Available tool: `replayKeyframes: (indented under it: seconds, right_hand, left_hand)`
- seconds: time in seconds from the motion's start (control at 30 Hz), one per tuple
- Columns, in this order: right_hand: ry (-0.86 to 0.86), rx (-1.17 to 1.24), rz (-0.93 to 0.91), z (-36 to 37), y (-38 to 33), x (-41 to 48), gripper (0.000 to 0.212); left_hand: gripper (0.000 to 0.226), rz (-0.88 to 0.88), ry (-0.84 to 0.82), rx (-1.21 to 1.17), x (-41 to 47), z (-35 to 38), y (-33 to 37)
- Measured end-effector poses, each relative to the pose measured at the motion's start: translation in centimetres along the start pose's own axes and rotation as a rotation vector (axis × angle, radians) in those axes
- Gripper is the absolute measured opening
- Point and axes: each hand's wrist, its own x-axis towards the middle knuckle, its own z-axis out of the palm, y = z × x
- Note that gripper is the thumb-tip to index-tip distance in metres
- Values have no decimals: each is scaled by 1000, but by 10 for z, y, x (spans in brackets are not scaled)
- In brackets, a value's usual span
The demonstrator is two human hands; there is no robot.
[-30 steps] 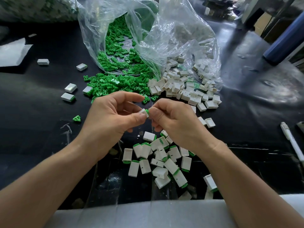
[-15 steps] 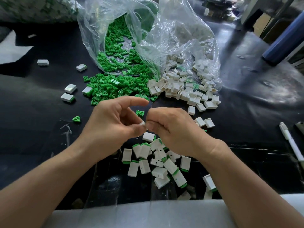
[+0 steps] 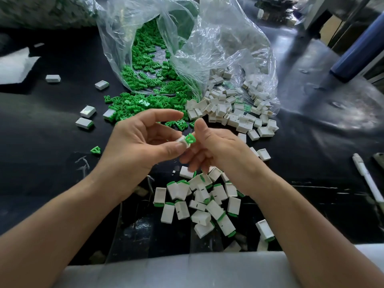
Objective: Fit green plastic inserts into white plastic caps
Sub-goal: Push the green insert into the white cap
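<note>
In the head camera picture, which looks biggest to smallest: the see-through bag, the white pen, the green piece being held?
1. see-through bag
2. white pen
3. green insert, poking out of the white cap; clearly the smallest

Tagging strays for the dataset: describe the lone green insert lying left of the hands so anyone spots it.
Start at the clear plastic bag spilling a green pile onto the black table. Below the pile's left edge, just left of the left hand, lies the insert. It is the only green triangle lying alone, touching nothing; its nearest neighbours are white caps.
</note>
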Motion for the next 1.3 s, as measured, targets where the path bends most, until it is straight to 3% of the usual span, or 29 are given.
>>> replayKeyframes:
  seconds: [0.17, 0.33, 0.47, 1.1, 1.3]
  right_hand:
    - [-190, 245, 97, 5, -3, 1, 55]
    - [-103, 305, 102, 13, -2, -1, 44]
    - [-110, 328, 106, 12, -4, 0, 48]
    - [69, -148, -45, 16, 4, 0, 46]
    - [163, -253, -101, 23, 5, 1, 32]
  left_hand:
    - [41, 18, -48, -66, -3, 2, 0]
    - [41, 41, -48, -81, -2, 2, -1]
    - [41, 49, -39, -75, -1, 3, -1]
    - [32, -10, -63, -142, 1, 1, -6]
    - [33, 29, -44, -197, -1, 5, -8]
